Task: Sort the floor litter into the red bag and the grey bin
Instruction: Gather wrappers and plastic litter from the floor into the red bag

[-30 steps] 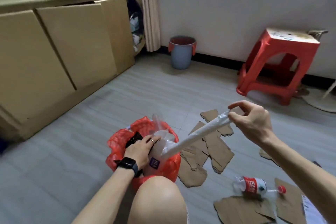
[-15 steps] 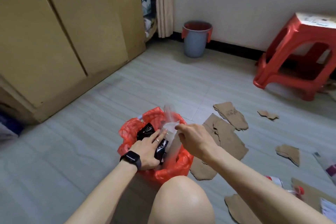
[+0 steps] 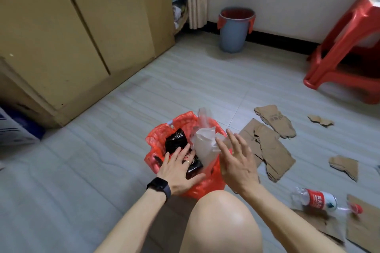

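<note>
The red bag point(image 3: 158, 135) stands open on the floor in front of my knee. Inside it lie crumpled black plastic point(image 3: 176, 141) and a clear plastic wrapper point(image 3: 204, 144) that sticks up out of the opening. My left hand point(image 3: 178, 168), with a ring and a black watch, rests flat with straight fingers on the black plastic. My right hand point(image 3: 236, 160) hovers just right of the clear wrapper, fingers spread, holding nothing. The grey bin point(image 3: 234, 28) with a red liner stands at the far wall.
Torn cardboard pieces point(image 3: 269, 141) lie right of the bag. A plastic bottle point(image 3: 318, 199) with a red label lies on cardboard at lower right. A red stool point(image 3: 347, 47) stands at the right. Tan cabinets point(image 3: 72, 37) run along the left.
My right hand brought the rolled clear plastic to the bag, pushed it in and let go; it now hovers open. My left hand flattened on the black plastic.
</note>
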### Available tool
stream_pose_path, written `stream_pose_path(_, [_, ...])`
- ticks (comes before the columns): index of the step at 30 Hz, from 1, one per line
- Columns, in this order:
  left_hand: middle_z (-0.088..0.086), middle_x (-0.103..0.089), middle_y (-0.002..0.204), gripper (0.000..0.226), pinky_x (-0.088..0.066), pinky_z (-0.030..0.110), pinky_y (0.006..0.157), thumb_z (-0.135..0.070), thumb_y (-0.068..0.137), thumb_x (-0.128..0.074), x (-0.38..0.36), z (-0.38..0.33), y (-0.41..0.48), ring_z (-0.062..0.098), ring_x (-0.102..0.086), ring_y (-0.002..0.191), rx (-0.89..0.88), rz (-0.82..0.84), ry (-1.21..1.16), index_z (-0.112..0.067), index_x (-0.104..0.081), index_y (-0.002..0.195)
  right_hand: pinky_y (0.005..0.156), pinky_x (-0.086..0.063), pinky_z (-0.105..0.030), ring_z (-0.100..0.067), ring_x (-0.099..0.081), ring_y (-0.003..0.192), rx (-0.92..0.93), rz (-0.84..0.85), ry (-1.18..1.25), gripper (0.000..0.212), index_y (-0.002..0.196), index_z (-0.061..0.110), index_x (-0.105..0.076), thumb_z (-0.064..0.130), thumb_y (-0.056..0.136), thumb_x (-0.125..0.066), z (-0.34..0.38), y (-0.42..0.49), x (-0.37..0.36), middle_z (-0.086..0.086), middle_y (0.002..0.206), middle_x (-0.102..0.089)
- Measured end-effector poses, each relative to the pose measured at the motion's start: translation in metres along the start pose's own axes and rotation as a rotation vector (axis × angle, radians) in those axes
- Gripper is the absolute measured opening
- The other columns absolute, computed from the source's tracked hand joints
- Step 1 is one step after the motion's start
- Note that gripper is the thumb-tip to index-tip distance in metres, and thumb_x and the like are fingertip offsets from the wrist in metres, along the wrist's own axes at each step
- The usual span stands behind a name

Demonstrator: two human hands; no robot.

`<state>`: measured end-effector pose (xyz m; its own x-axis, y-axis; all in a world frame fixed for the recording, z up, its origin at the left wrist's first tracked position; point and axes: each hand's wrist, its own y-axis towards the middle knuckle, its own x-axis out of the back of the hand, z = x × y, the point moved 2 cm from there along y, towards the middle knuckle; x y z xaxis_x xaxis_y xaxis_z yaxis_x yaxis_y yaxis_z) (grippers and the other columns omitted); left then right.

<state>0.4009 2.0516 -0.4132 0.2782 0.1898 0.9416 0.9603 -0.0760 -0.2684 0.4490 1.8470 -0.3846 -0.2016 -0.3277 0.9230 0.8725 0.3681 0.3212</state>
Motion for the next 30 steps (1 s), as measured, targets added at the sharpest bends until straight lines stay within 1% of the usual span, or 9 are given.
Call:
stream_pose_path(3, [-0.013, 0.005, 0.163, 0.065, -0.002, 0.048, 0.121, -0.058, 0.097, -0.016, -0.007, -0.002, 0.001, 0.013, 0.001, 0.150, 0.026, -0.024, 0.039, -0.033, -0.002, 0.155, 0.118, -0.019, -0.055, -0.026, -0.012, 0.152, 0.126, 0.088, -0.104, 0.048, 0.142, 0.031, -0.050, 0.042, 0.096, -0.046, 0.009, 0.002, -0.007, -0.007, 0.165, -0.013])
stream_pose_path(6, [-0.013, -0.001, 0.163, 0.060, -0.011, 0.049, 0.119, -0.039, 0.099, -0.025, -0.011, -0.002, 0.009, 0.011, -0.004, 0.150, 0.059, 0.036, 0.086, -0.032, -0.005, 0.155, 0.120, 0.005, -0.055, -0.023, 0.012, 0.152, -0.004, 0.367, -0.133, 0.057, 0.153, 0.041, -0.026, 0.058, 0.099, -0.016, -0.001, 0.014, -0.018, 0.000, 0.163, 0.015])
stream_pose_path(8, [-0.012, -0.005, 0.163, 0.064, -0.016, 0.052, 0.116, -0.034, 0.096, -0.030, -0.013, 0.000, 0.015, 0.012, -0.008, 0.149, 0.086, 0.098, 0.080, -0.033, -0.004, 0.155, 0.120, 0.006, -0.058, -0.022, 0.018, 0.151, -0.065, 0.509, -0.124, 0.060, 0.154, 0.045, -0.014, 0.062, 0.098, -0.009, -0.009, 0.019, -0.028, 0.005, 0.160, 0.025])
stream_pose_path(11, [-0.011, -0.014, 0.162, 0.066, -0.018, 0.049, 0.117, -0.030, 0.093, -0.034, -0.009, -0.003, 0.022, 0.013, -0.013, 0.148, 0.103, 0.106, 0.023, -0.032, -0.010, 0.154, 0.119, 0.005, -0.060, -0.023, 0.020, 0.150, -0.068, 0.572, -0.108, 0.061, 0.154, 0.043, -0.018, 0.063, 0.097, -0.012, -0.008, 0.021, -0.036, 0.007, 0.160, 0.029])
stream_pose_path(14, [-0.006, -0.026, 0.159, 0.066, -0.019, 0.046, 0.117, -0.028, 0.089, -0.037, -0.009, -0.002, 0.028, 0.015, -0.019, 0.147, 0.129, 0.099, -0.030, -0.030, -0.018, 0.152, 0.119, 0.006, -0.059, -0.026, 0.019, 0.151, -0.066, 0.588, -0.101, 0.062, 0.151, 0.036, -0.031, 0.061, 0.095, -0.019, -0.006, 0.024, -0.042, 0.007, 0.162, 0.025])
stream_pose_path(19, [0.003, -0.040, 0.145, 0.056, -0.025, 0.048, 0.112, -0.021, 0.087, -0.045, -0.006, -0.006, 0.029, 0.024, -0.031, 0.140, 0.163, 0.174, -0.070, -0.022, -0.031, 0.141, 0.118, 0.006, -0.058, -0.029, 0.017, 0.151, -0.054, 0.573, -0.064, 0.059, 0.149, 0.032, -0.037, 0.056, 0.096, -0.023, -0.006, 0.024, -0.041, 0.003, 0.163, 0.021])
stream_pose_path(22, [0.002, -0.045, 0.142, 0.044, -0.035, 0.039, 0.109, -0.018, 0.087, -0.051, 0.004, -0.009, 0.027, 0.023, -0.042, 0.131, 0.148, 0.120, -0.116, -0.020, -0.048, 0.130, 0.120, -0.001, -0.056, -0.034, 0.009, 0.152, -0.046, 0.489, 0.020, 0.051, 0.144, 0.034, -0.042, 0.052, 0.098, -0.029, -0.007, 0.016, -0.029, 0.000, 0.163, 0.020])
stream_pose_path(26, [-0.003, -0.030, 0.155, 0.042, -0.031, 0.030, 0.114, -0.026, 0.083, -0.056, 0.024, -0.009, 0.012, 0.020, -0.036, 0.139, 0.143, 0.133, -0.211, -0.029, -0.061, 0.125, 0.124, -0.009, -0.045, -0.031, -0.003, 0.153, -0.031, 0.397, 0.165, 0.049, 0.146, 0.038, -0.041, 0.051, 0.099, -0.035, -0.014, 0.009, -0.004, -0.003, 0.166, 0.007])
stream_pose_path(30, [-0.005, -0.050, 0.138, 0.034, -0.038, 0.027, 0.108, -0.024, 0.077, -0.051, 0.054, -0.017, 0.008, 0.014, -0.049, 0.128, 0.131, 0.055, -0.229, -0.036, -0.071, 0.102, 0.123, -0.018, -0.037, -0.024, -0.014, 0.152, -0.031, 0.303, 0.206, 0.047, 0.143, 0.036, -0.046, 0.047, 0.097, -0.045, -0.032, -0.001, 0.036, -0.002, 0.166, -0.009])
